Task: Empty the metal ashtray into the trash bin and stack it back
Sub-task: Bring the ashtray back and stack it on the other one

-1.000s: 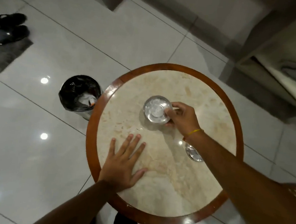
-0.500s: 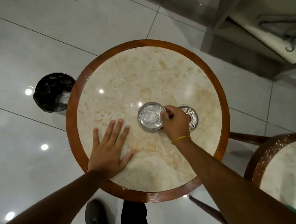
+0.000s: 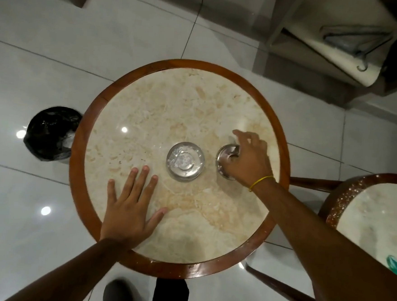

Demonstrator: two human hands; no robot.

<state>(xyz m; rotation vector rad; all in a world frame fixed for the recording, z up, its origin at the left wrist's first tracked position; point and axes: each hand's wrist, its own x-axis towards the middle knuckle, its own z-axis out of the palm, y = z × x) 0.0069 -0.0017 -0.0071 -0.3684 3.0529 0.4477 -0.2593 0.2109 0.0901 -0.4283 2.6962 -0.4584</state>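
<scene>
A round metal ashtray (image 3: 184,161) with pale residue inside stands alone near the middle of the round marble table (image 3: 149,104). To its right lies a second metal ashtray piece (image 3: 226,153), partly covered by my right hand (image 3: 247,158), whose fingers curl over its rim. My left hand (image 3: 130,206) lies flat with fingers spread on the table's near left part, holding nothing. The trash bin (image 3: 51,134), lined with a black bag, stands on the floor just left of the table.
A second round table (image 3: 344,207) with a wooden rim stands at the right, a green smear on its top. Wooden chair or table legs (image 3: 282,287) run between the two. White tiled floor surrounds everything; my dark shoe (image 3: 118,295) is below the table edge.
My right hand has let go of the middle ashtray and moved right onto the second metal piece. The camera has shifted, so the table sits more central. My left hand stays flat.
</scene>
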